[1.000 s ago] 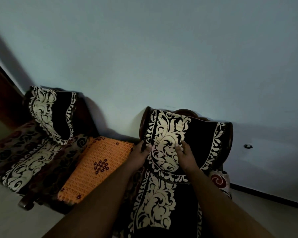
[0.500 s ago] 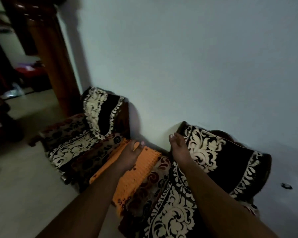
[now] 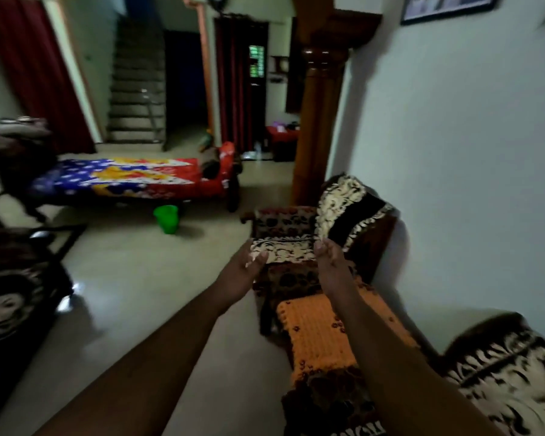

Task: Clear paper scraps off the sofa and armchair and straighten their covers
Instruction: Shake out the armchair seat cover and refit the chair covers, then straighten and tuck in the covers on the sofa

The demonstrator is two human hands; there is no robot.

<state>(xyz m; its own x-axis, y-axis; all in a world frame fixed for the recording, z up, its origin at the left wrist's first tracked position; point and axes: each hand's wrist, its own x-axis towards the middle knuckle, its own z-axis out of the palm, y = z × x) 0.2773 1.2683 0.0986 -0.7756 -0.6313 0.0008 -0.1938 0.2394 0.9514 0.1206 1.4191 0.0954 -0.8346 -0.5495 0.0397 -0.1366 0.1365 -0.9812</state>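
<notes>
An armchair [image 3: 283, 223] stands by the wall, its back draped in a black cover with cream floral bands [image 3: 348, 212]. A nearer chair with the same black and cream cover [image 3: 513, 372] fills the lower right corner. Between the two sits a low stool under an orange knitted cloth [image 3: 315, 335]. Both my arms stretch forward in the air toward the far armchair. My left hand [image 3: 244, 269] and my right hand [image 3: 331, 262] have relaxed fingers and hold nothing. No paper scraps are visible; the frame is dim and blurred.
A daybed with a red, blue and yellow sheet [image 3: 123, 177] stands across the tiled floor, a green bucket [image 3: 167, 218] in front of it. A wooden pillar [image 3: 318, 121] rises behind the armchair. Dark furniture [image 3: 16, 278] sits at the left. Stairs [image 3: 136, 89] lie beyond.
My view has swung left from the near chair to the room. Both hands have left the near chair's cover and the orange cloth and now hover in front of the far armchair.
</notes>
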